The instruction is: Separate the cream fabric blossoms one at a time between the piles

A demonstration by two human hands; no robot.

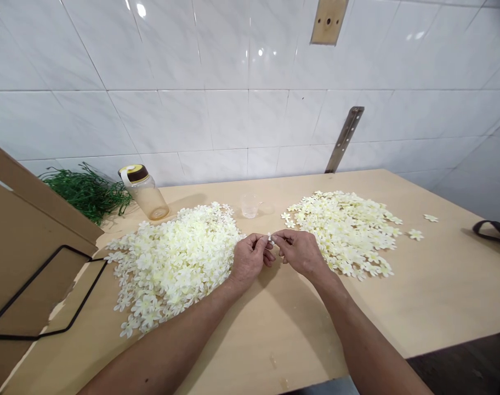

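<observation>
My left hand [250, 259] and my right hand [298, 249] meet over the middle of the table, fingertips pinched together. Between them is a small white artificial flower [270, 237], mostly covered by the fingers; both hands seem to grip it. A dense heap of cream-white artificial flowers [171, 263] lies beside my left hand. Flatter and more yellowish, a second pile of flowers [344, 230] spreads out to the right of my right hand. Just beyond the fingers stands a small clear plastic cup [249, 206].
A bottle with a brown and yellow lid [144, 192] stands at the back left, near green artificial stems [87, 192]. Cardboard [32, 274] and a black wire frame [69, 326] occupy the left side. A black strap [494, 232] lies at the right edge. The tiled wall [225, 120] bounds the table behind.
</observation>
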